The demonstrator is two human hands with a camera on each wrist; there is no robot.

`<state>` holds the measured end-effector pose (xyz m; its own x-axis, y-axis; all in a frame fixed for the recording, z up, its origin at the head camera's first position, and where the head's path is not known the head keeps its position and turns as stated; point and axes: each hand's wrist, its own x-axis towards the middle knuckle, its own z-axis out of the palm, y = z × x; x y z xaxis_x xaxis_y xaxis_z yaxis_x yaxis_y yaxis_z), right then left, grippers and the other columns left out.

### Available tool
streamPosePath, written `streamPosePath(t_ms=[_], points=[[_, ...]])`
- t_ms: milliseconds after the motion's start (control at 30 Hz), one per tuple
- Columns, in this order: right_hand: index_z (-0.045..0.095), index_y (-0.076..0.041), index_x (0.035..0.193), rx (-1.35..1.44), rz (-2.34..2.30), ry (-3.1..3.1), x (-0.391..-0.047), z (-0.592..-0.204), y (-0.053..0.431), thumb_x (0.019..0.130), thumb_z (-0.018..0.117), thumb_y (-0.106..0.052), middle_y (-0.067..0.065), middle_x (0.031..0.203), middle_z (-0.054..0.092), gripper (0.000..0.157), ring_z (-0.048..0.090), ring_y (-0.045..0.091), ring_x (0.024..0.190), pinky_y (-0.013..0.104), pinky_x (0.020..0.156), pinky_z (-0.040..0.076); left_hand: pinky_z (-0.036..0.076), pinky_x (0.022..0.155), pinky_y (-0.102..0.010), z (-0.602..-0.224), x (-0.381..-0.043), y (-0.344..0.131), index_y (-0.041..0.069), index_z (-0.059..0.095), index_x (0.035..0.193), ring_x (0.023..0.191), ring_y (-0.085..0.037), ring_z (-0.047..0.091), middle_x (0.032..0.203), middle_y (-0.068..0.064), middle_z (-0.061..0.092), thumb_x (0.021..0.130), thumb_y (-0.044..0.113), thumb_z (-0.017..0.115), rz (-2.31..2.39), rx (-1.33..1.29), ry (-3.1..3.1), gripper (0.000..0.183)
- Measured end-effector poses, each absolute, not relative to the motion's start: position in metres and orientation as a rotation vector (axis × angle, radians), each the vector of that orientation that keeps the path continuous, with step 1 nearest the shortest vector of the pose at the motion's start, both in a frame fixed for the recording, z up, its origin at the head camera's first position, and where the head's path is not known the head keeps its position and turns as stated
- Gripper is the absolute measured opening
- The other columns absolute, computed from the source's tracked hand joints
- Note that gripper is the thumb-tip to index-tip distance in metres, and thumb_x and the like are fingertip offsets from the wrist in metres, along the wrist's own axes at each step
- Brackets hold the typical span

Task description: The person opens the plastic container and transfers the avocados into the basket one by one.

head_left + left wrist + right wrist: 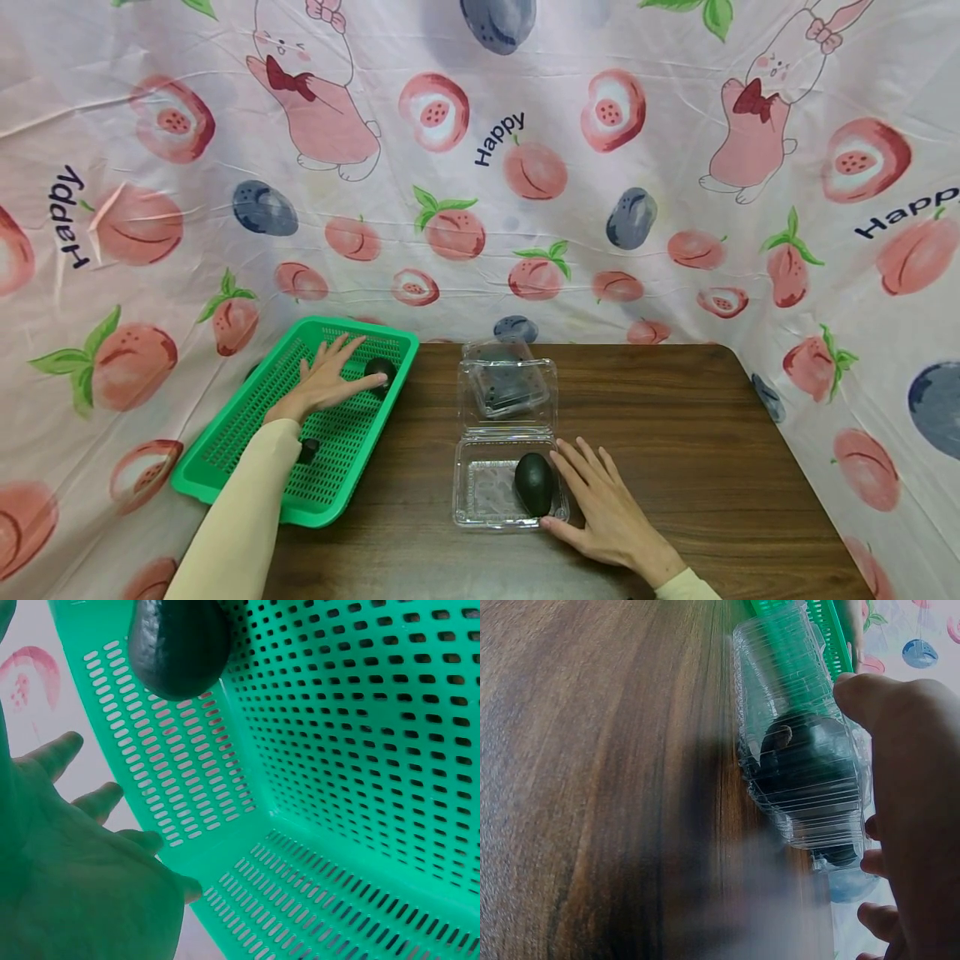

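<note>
Brown and cut off below, the table [660,433] bears a green basket [307,512] and a clear box [487,492]. The left hand [321,388], fingers spread, grips nothing over the basket; its thumb overlaps one avocado [378,369], contact unclear. The right hand [603,504], loosely straight, holding nothing, touches the box's side; another avocado [534,483] lies inside. Beside the left sleeve [251,500], a half-hidden dark lump [309,451] is hard to make out.

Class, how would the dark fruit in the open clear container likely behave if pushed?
The dark fruit would probably roll unevenly, being egg-shaped. Its smooth, slightly shiny skin may be slippery. The raised walls of the clear container would likely stop it rolling far.
</note>
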<state>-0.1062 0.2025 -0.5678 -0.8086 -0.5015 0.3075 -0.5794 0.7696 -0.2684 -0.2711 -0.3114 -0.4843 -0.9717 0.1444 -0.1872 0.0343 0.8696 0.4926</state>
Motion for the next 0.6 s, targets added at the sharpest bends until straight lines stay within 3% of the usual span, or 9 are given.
streamPosePath(t_ms=[600], points=[[0.052, -0.009, 0.169, 0.865, 0.515, -2.743, -0.104, -0.568, 0.205, 0.097, 0.078, -0.069, 0.014, 0.177, 0.051, 0.097, 0.048, 0.047, 0.163, 0.075, 0.127, 0.037, -0.007, 0.131, -0.089, -0.473, -0.246, -0.298, 0.029, 0.018, 0.183, 0.175, -0.059, -0.008, 0.192, -0.020, 0.006, 0.099, 0.080, 0.068, 0.720, 0.194, 2.932, 0.110]])
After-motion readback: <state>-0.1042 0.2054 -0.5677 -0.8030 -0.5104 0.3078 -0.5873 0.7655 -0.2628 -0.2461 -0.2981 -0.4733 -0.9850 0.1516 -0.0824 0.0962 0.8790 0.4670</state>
